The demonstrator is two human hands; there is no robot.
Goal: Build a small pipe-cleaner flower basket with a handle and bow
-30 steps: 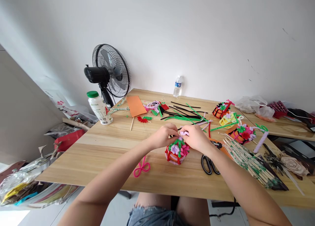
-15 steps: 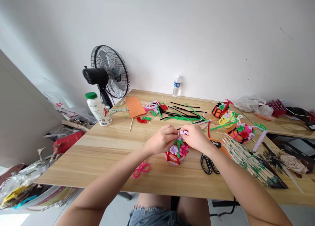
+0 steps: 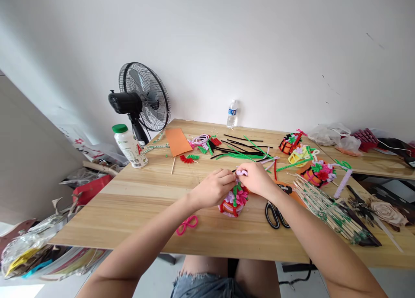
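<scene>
A small orange and red basket [image 3: 231,208] filled with pink, lilac and green pipe-cleaner flowers stands on the wooden table. Just above it, my left hand [image 3: 216,186] and my right hand [image 3: 254,177] meet, fingertips nearly touching. A curled lilac pipe cleaner [image 3: 241,173] shows between them, pinched by my right hand. My left hand is closed at the lilac piece's left end; what its fingertips grip is too small to make out. A pink pipe-cleaner bow [image 3: 187,225] lies left of the basket, and black-handled scissors [image 3: 276,215] lie to its right.
Loose black and green pipe cleaners [image 3: 240,151] lie behind my hands. Three finished-looking baskets [image 3: 316,173] and a bundle of wooden sticks [image 3: 330,211] are on the right. A white bottle [image 3: 130,149], an orange card [image 3: 178,142] and a fan [image 3: 144,97] are on the left.
My left hand has shifted slightly down, and its fingers are a little closer to the lilac piece. The rest of the view has moved only slightly with the camera.
</scene>
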